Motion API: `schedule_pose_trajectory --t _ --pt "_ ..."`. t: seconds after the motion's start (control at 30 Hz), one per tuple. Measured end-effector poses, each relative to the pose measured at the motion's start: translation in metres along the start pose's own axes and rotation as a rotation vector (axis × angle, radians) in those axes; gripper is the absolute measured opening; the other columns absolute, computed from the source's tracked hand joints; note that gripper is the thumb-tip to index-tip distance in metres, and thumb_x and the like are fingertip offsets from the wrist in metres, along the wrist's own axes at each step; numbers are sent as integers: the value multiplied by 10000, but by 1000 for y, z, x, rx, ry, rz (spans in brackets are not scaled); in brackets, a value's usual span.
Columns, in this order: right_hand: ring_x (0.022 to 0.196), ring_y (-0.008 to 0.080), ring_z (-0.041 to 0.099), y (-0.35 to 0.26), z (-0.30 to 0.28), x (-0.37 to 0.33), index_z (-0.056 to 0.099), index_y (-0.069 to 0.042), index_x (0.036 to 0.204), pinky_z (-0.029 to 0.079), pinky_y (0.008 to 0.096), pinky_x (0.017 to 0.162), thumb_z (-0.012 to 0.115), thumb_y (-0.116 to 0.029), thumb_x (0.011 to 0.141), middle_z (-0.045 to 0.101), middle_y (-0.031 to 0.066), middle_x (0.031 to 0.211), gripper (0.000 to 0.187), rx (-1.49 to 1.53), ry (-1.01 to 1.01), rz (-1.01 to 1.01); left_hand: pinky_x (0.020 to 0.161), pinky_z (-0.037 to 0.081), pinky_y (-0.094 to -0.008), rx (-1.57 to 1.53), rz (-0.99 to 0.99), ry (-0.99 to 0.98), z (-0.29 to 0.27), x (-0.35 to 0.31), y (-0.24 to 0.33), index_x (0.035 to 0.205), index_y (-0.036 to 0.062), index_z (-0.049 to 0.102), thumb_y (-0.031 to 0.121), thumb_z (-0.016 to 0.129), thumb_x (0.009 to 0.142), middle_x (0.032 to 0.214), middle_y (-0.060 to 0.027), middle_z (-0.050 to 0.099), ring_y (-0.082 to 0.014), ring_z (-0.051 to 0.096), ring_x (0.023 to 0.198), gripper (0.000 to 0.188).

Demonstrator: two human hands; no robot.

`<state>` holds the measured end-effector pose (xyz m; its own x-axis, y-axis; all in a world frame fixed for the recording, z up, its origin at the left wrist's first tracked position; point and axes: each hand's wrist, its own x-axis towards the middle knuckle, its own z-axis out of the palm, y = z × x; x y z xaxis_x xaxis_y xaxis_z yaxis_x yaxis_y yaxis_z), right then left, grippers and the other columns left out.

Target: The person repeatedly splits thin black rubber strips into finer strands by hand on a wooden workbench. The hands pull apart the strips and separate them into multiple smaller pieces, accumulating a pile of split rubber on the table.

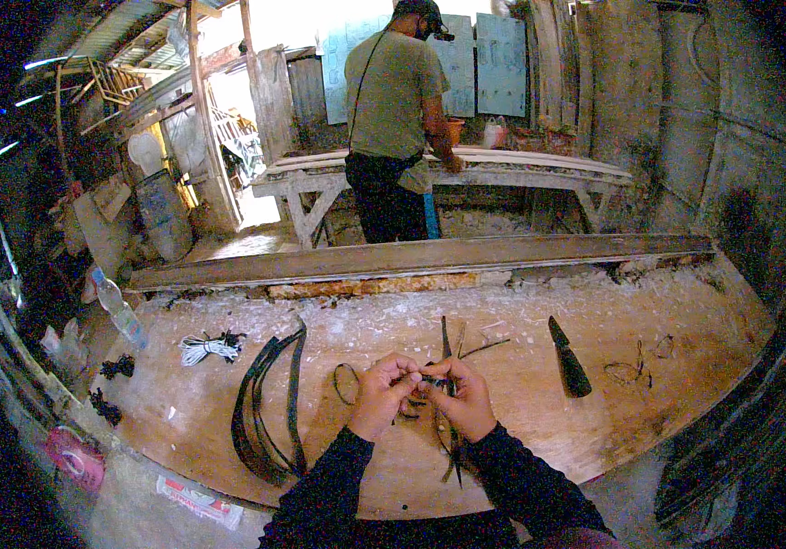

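Note:
Both my hands meet over the near middle of the wooden table (521,439). My left hand (382,395) pinches, fingertips together, at a small dark strip (428,378). My right hand (462,399) is closed on the same strip, its fingertips almost touching the left ones. The strip is mostly hidden by the fingers. Beneath and beyond the right hand lie several narrow dark strips (445,335). A thin dark loop (338,377) rests beside my left hand. Farther left are long curved black bands (245,430). To the right lies a dark, pointed, knife-shaped object (570,364).
A bundle of white cord (208,348) and small black bundles (118,367) lie at the left. A plastic bottle (118,309) stands near the left edge. Thin strands (629,371) lie at right. Beyond a long board (429,259), a person (388,119) works at another bench (539,174).

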<state>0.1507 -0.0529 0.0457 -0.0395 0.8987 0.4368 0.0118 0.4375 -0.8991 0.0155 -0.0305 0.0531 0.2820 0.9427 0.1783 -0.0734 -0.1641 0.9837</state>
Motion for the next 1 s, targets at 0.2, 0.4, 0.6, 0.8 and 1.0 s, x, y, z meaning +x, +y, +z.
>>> schedule_pose_trajectory --t 0.2,0.4,0.6,0.8,1.0 --pt "769 110 529 -9 4 -7 559 -18 839 415 233 686 547 -2 732 576 38 826 110 198 33 108 424 342 -158 -70 48 39 3 -2 -2 793 89 496 99 506 798 689 22 533 -36 463 567 15" --pt "732 83 507 -9 12 -10 553 -21 849 386 187 672 517 27 732 559 16 803 131 310 -3 103 437 357 -167 -183 42 137 2 6 -9 800 85 483 79 505 794 698 19 509 -49 470 561 24" --pt "706 71 479 -2 11 -8 509 -48 964 379 178 644 543 -4 738 531 3 800 233 204 99 140 436 368 -169 -153 -5 110 -6 8 -10 814 81 470 95 524 785 704 6 513 -51 475 577 63" --pt "676 69 482 15 6 -3 554 -22 941 393 211 608 558 -75 764 564 7 747 185 -119 33 51 432 367 -163 -88 23 80 -10 7 -5 805 84 484 124 545 777 710 6 517 -47 473 586 78" --pt "653 82 506 6 3 -2 589 -13 868 395 236 574 536 -132 789 587 47 703 153 -263 40 13 436 359 -160 -129 39 41 -4 3 -2 933 60 527 123 558 771 724 11 541 -39 468 571 177"
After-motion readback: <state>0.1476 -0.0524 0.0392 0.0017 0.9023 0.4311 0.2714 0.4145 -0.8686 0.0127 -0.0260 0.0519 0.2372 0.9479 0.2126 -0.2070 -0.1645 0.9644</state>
